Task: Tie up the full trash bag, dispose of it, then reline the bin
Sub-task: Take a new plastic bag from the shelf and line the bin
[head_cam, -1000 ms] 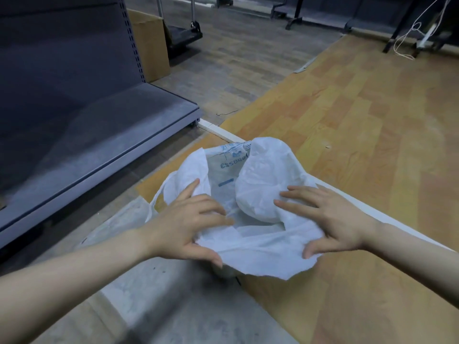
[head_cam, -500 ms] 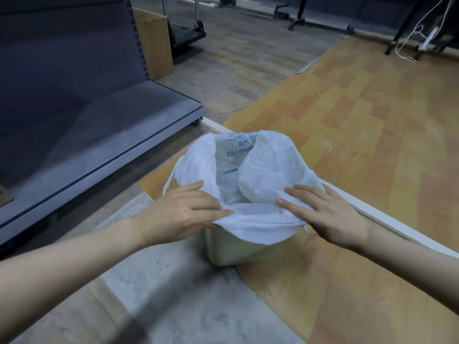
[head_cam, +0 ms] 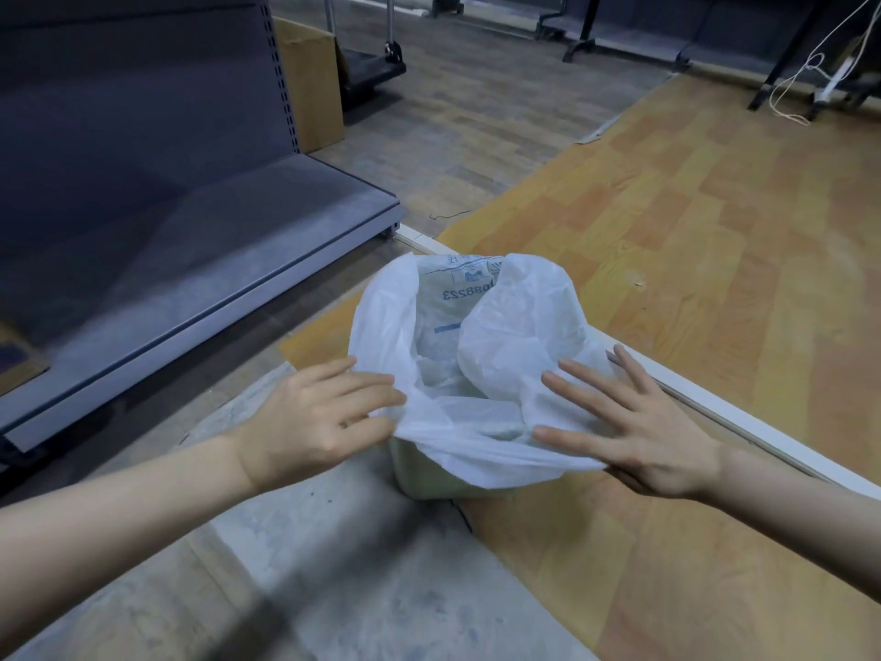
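Left hand (head_cam: 314, 422) lay at the near-left lip of the thin white translucent plastic bag (head_cam: 476, 355), fingers curled, fingertips and thumb apparently pinching the film, though the exact contact was hidden by the folds. Right hand (head_cam: 639, 431) was spread flat, fingers straight and fanned, palm down against the bag's near-right edge, pressing the film outward over the rim. Between the two hands stretched the bag's near hem, folded down over the front of the small pale cream plastic bin (head_cam: 429, 479), whose front wall showed just below and between the wrists. Bag mouth stood open between and beyond the fingertips, one side panel billowed inward on the right-hand side, blue printed digits and marks visible on the far inner wall. Bin sat on the floor directly ahead of both hands, on the seam where grey dusty concrete (head_cam: 333, 565) under the left forearm met orange wood-pattern vinyl flooring (head_cam: 715, 231) under and beyond the right hand. Just past the right hand ran a white strip of edging (head_cam: 743, 412) along the vinyl. Beyond and left of the left hand stood a grey metal shelving unit (head_cam: 167, 231) with a perforated upright. Farther off, past the shelf, rested a brown cardboard box (head_cam: 314, 83) and a dark platform cart (head_cam: 372, 69). Far beyond the right hand hung a white cable (head_cam: 801, 78) near dark metal furniture legs (head_cam: 581, 26).
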Motion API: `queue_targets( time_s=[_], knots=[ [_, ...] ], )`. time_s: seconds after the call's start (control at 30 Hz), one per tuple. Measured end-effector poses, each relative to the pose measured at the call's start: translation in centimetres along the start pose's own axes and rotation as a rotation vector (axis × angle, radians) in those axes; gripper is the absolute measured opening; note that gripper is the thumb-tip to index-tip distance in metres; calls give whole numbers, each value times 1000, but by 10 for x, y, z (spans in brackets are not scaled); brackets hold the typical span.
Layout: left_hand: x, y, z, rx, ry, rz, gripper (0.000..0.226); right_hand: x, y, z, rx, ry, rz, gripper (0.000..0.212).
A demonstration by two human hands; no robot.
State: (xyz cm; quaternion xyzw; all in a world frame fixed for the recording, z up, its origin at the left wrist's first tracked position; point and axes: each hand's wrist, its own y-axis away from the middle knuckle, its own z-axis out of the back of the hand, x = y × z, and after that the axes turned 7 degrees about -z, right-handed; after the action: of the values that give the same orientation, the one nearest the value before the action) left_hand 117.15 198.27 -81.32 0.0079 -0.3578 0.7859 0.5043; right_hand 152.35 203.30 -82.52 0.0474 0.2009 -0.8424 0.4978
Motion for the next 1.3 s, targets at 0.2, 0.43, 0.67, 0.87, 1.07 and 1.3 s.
queue_targets(
  time_s=[0.2,0.43,0.67,0.87,1.07,1.3],
  knots=[
    [-10,6,1,44,15,-214,32,19,16,-16,68,105,151,45],
    [-6,16,-11,358,72,-174,34,23,7,-13,110,9,139,53],
    [-14,-40,3,338,209,109,60,20,-37,26,61,-243,-128,64],
    [7,-48,-4,998,81,117,35,-1,-50,25,510,68,-104,55],
    [13,-57,-8,1164,96,36,36,12,-78,55,723,-301,-396,79],
    [13,-62,-17,1124,164,-45,35,28,-158,11,797,-474,-497,64]
  ],
)
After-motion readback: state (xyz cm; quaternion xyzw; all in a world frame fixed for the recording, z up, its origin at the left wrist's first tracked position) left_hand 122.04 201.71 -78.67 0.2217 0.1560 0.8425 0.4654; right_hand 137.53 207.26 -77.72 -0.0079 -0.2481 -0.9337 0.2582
